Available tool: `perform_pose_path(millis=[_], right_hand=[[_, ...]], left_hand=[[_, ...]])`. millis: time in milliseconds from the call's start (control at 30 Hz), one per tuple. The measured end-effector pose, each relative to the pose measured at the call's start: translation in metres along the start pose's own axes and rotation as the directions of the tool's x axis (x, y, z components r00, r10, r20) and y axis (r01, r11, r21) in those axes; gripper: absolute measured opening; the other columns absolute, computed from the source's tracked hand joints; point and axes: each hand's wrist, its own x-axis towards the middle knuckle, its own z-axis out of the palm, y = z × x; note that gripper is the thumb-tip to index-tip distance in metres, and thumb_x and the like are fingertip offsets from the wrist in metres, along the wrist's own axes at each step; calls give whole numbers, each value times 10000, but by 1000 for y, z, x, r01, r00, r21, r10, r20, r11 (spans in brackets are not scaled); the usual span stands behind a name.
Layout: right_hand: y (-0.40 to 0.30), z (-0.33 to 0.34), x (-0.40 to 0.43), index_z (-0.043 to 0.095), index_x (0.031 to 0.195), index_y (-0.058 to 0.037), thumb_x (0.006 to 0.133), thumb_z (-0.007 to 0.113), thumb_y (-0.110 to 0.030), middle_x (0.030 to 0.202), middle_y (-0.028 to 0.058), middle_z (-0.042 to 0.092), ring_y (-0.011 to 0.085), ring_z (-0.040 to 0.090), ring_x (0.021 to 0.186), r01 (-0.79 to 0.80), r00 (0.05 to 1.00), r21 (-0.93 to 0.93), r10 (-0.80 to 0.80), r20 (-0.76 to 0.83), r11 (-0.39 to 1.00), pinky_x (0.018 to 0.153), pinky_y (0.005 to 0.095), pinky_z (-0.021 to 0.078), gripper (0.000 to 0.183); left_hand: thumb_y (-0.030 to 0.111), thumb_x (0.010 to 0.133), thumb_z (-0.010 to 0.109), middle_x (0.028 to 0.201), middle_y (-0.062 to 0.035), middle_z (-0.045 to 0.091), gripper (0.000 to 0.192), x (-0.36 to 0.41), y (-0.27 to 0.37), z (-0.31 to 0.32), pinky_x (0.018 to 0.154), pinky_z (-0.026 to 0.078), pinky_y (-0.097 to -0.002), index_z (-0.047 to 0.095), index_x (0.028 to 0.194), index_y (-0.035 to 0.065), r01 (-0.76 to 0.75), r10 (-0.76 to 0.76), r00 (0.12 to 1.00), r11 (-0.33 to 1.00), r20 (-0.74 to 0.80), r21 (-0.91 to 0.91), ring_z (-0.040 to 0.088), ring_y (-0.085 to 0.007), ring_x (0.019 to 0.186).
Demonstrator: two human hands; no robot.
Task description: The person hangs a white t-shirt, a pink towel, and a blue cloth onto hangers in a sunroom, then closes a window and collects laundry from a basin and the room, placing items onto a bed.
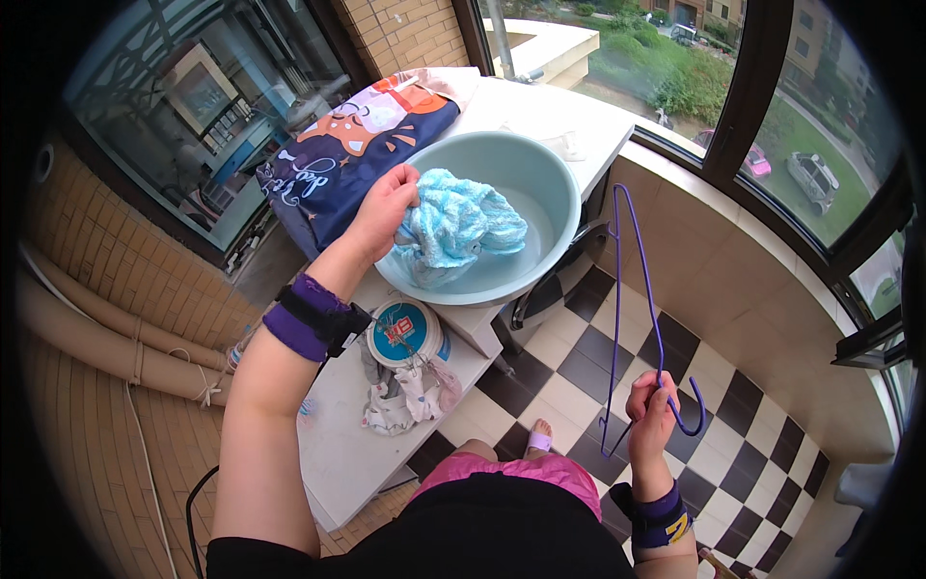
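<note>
My left hand (387,210) pinches the edge of a fluffy light-blue cloth (463,224), which hangs bunched up inside a pale blue-green plastic basin (553,174). How much of the cloth rests on the basin's bottom I cannot tell. Off to the right, over the floor, my right hand (651,416) grips a purple wire hanger (647,275) near its hook. Nothing hangs on the hanger, and its long frame points away from me. The basin stands on a white top (600,119).
A dark blue printed cover (362,137) lies left of the basin. Nearer me, a round tub (398,329) and small printed fabric pieces (409,402) sit on a lower white counter (340,470). Windows (651,65) line the right side above a checkered tile floor (694,391). Pipes (108,347) run along the left brick wall.
</note>
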Motion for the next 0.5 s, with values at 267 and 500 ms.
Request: perform_pose_path(millis=[267, 500], right_hand=[[-53, 51, -51, 450, 974, -65, 980, 340, -492, 658, 41, 520, 44, 323, 470, 44, 999, 25, -45, 23, 999, 414, 186, 193, 441], [-85, 66, -119, 390, 1053, -104, 884, 597, -404, 1256, 254, 518, 277, 545, 1127, -198, 967, 523, 77, 243, 829, 949, 341, 443, 402]], left_hand=[[-42, 723, 402, 972, -35, 469, 269, -134, 144, 49, 804, 468, -270, 433, 964, 73, -295, 509, 790, 804, 341, -517, 521, -135, 910], [-61, 722, 460, 1057, -41, 425, 343, -267, 70, 89, 908, 367, -268, 431, 1046, 46, -37, 465, 437, 865, 770, -501, 461, -131, 988]])
